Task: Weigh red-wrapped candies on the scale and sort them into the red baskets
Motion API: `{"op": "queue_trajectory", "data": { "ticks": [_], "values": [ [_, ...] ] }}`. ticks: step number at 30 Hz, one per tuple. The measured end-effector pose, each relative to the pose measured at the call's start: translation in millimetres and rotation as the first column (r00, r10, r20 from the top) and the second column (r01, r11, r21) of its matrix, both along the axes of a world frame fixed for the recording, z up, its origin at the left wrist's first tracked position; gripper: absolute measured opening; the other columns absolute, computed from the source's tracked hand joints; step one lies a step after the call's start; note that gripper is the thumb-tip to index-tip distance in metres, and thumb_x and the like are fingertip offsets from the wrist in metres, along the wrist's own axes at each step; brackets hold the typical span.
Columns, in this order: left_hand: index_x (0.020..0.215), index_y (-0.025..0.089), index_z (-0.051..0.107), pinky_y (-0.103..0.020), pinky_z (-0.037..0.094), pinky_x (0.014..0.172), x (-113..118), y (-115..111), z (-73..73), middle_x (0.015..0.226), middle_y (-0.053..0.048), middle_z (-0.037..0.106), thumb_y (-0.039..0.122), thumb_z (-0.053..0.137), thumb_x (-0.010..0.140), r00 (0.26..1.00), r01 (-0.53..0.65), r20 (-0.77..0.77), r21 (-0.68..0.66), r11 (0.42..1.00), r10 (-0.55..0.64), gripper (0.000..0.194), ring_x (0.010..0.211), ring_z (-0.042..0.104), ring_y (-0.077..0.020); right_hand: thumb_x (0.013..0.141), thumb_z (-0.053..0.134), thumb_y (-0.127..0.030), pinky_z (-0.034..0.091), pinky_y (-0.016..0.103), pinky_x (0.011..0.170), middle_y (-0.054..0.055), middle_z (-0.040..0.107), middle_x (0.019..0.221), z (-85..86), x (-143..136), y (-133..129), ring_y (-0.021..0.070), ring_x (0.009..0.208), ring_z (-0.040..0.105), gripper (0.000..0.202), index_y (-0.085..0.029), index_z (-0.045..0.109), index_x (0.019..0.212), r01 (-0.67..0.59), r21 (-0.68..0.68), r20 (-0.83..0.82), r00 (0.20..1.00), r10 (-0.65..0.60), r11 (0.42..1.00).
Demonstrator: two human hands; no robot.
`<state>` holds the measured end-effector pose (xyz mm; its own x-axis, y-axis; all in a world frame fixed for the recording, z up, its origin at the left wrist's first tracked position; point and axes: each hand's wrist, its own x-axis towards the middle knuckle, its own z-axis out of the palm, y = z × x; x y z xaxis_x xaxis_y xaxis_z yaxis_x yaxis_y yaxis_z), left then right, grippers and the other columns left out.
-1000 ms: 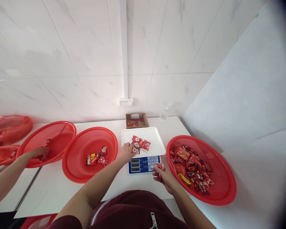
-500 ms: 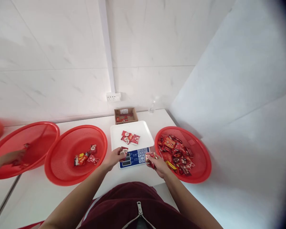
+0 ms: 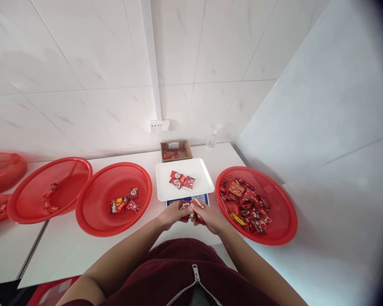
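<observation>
My left hand (image 3: 173, 214) is closed on a red candy packet (image 3: 184, 207) with pale lettering. Meeting it at the front of the scale, my right hand (image 3: 210, 216) grips red and cream candy packets (image 3: 198, 207); how many is hidden by the fingers. Behind both hands, several red packets (image 3: 181, 180) lie together on the white pan (image 3: 166, 191) of a weighing scale. The blue keypad (image 3: 200, 197) of the scale is partly covered by my hands.
On the right, a red basket (image 3: 289, 221) holds a heap of candy packets. Two more red baskets, the nearer one (image 3: 83, 212) and a farther one (image 3: 17, 214), stand left with a few packets each. A cardboard box (image 3: 187, 149) and a clear bottle (image 3: 212, 139) are behind the scale.
My hands have come together in front of the scale, each still holding packets. Another person's hand has left the far left basket. The whole view has shifted slightly.
</observation>
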<state>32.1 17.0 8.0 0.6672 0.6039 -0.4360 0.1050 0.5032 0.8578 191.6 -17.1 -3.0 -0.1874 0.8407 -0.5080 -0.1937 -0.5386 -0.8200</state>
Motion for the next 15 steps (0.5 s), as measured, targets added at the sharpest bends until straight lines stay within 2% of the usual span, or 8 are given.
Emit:
{"op": "queue_trajectory", "data": {
  "ticks": [2,4,8,12,15],
  "values": [
    [0.079,0.014,0.064,-0.025,0.043,0.068,-0.2,0.8,-1.5,0.071,-0.003,0.063,0.051,0.068,0.069,0.999,-0.034,0.013,0.038,0.999,0.034,0.039,0.068,0.056,-0.0115,0.066,0.067,-0.059,0.045,0.022,0.049,-0.004,0.059,0.065,1.7,-1.3,0.8,0.0099,0.055,0.055,0.044,-0.022,0.053,0.087,-0.007,0.001,-0.016,1.0,0.007,1.0],
    [0.083,0.014,0.064,-0.026,0.044,0.069,-1.9,4.2,-6.2,0.074,-0.003,0.064,0.049,0.071,0.067,0.99,-0.139,0.009,0.005,0.99,0.139,0.039,0.07,0.057,-0.0125,0.068,0.067,-0.057,0.047,0.023,0.052,-0.003,0.061,0.069,1.8,0.9,0.8,0.01,0.059,0.056,0.043,-0.022,0.054,0.089,0.006,-0.017,-0.031,0.999,-0.007,1.0],
    [0.092,0.017,0.06,-0.028,0.049,0.072,-4.9,23.6,-21.9,0.086,-0.004,0.064,0.045,0.073,0.066,0.913,-0.4,-0.135,-0.115,0.909,0.384,0.04,0.074,0.059,-0.0133,0.074,0.066,-0.049,0.049,0.022,0.056,0.0,0.065,0.075,-2.6,7.5,-1.1,0.0096,0.062,0.058,0.036,-0.022,0.056,0.095,0.109,-0.105,-0.02,0.994,-0.112,0.988],
    [0.092,0.018,0.056,-0.032,0.051,0.071,-10.2,45.2,-36.9,0.089,-0.006,0.064,0.042,0.069,0.072,0.878,-0.454,-0.234,-0.122,0.883,0.419,0.035,0.073,0.06,-0.0135,0.077,0.064,-0.045,0.049,0.022,0.057,0.001,0.067,0.078,-9.3,11.8,-3.4,0.0098,0.062,0.059,0.03,-0.023,0.058,0.095,0.167,-0.134,-0.003,0.986,-0.169,0.977],
    [0.1,0.019,0.052,-0.031,0.051,0.071,-16.9,47.4,-41.6,0.085,-0.004,0.063,0.039,0.066,0.075,0.85,-0.485,-0.276,-0.081,0.871,0.448,0.035,0.072,0.06,-0.0138,0.077,0.065,-0.045,0.049,0.022,0.057,0.001,0.066,0.078,-14.2,15.7,-5.4,0.0099,0.063,0.059,0.028,-0.023,0.059,0.093,0.186,-0.125,0.003,0.982,-0.188,0.975]
  ]
}}
